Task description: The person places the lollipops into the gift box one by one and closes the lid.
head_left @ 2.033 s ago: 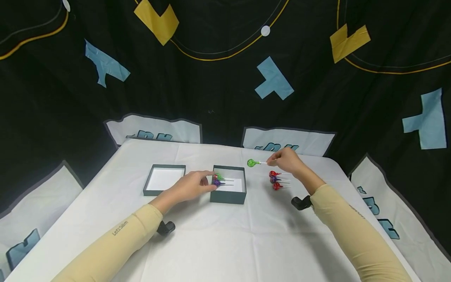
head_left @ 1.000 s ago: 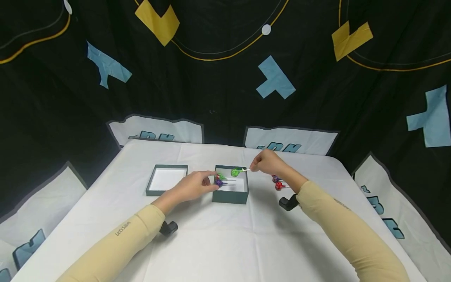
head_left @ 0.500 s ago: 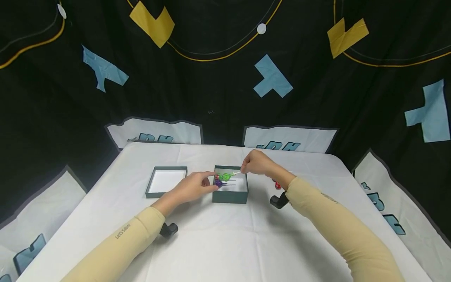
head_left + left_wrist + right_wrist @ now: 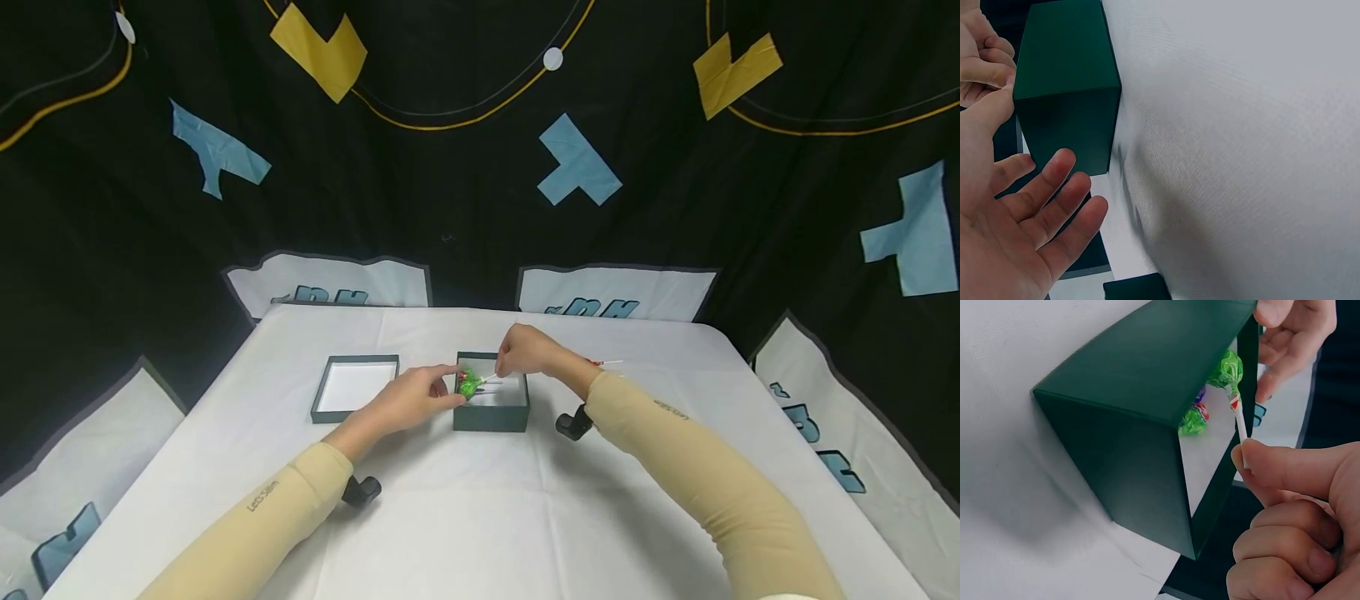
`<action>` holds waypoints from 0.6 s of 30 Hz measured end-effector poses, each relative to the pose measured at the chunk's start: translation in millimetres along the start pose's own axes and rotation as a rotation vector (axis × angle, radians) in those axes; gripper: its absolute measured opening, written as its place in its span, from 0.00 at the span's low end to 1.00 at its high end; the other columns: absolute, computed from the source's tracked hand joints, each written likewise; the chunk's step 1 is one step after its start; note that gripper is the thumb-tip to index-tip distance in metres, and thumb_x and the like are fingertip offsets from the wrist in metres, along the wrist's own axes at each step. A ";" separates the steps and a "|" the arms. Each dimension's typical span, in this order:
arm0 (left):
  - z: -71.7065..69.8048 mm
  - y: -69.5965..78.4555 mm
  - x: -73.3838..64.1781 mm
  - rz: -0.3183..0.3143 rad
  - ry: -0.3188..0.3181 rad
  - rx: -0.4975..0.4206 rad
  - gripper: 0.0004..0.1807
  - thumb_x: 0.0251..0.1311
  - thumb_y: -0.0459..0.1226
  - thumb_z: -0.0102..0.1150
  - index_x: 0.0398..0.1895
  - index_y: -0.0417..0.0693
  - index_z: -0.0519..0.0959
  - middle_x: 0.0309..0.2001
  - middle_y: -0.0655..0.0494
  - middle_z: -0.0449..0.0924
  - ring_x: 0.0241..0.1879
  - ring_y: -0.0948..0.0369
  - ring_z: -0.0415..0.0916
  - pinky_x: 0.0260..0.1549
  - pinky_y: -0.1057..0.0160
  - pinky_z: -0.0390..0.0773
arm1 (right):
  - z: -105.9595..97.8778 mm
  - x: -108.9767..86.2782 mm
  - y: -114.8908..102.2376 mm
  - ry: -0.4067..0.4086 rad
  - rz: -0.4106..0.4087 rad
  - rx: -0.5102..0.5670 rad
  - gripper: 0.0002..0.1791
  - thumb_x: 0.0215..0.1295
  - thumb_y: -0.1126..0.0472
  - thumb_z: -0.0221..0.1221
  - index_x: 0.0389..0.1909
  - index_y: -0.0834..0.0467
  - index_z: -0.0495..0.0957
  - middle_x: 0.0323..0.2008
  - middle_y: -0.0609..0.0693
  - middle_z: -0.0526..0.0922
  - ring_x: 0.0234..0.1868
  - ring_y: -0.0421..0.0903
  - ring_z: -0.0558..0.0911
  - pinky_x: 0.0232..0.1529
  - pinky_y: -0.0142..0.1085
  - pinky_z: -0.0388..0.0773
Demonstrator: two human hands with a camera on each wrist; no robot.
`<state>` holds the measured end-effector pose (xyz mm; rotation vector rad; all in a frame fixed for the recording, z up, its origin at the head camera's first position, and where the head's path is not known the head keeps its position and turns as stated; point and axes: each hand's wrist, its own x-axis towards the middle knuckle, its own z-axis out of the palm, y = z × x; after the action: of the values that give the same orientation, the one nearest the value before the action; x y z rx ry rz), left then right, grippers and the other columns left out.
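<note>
My right hand (image 4: 521, 350) pinches the white stick of a green lollipop (image 4: 1227, 372) between thumb and forefinger. The lollipop's wrapped head hangs over the left part of a dark green box (image 4: 491, 419) with a white inside. Within the box, another green lollipop (image 4: 1193, 422) and a bit of purple wrapper show. Beside the box, my left hand (image 4: 408, 398) has its thumb and forefinger at the left rim; in the left wrist view its other fingers (image 4: 1072, 231) are spread and nearly straight.
A shallow box lid (image 4: 355, 385), white inside with a dark green edge, lies left of the box. Part of a red lollipop (image 4: 596, 362) shows on the white-covered table (image 4: 480, 517) behind my right forearm. A black patterned curtain (image 4: 420, 192) hangs behind.
My right hand has carried the green lollipop leftward from above the table's right side to over the box. My right arm now hides most of the lollipops there. The left hand has stayed put.
</note>
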<state>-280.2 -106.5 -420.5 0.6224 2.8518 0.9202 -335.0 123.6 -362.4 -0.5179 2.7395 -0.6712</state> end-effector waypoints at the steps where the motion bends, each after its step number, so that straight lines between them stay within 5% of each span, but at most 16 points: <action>1: -0.1 -0.6 -0.3 0.001 0.001 -0.001 0.36 0.63 0.53 0.66 0.72 0.51 0.71 0.34 0.62 0.81 0.32 0.64 0.75 0.33 0.61 0.74 | 1.2 0.8 -1.0 -0.008 -0.003 -0.005 0.05 0.60 0.63 0.68 0.25 0.56 0.88 0.31 0.47 0.88 0.39 0.46 0.80 0.44 0.42 0.78; 18: 4.1 -2.1 -1.1 -0.024 0.021 0.001 0.36 0.63 0.54 0.66 0.72 0.53 0.71 0.34 0.62 0.80 0.32 0.63 0.75 0.33 0.61 0.75 | 17.5 3.4 -6.4 -0.036 0.012 -0.081 0.10 0.60 0.61 0.69 0.20 0.55 0.84 0.27 0.46 0.85 0.32 0.45 0.77 0.38 0.40 0.74</action>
<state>-279.1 -106.2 -425.2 0.5810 2.8718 0.9265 -330.3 110.0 -374.8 -0.5262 2.7427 -0.5447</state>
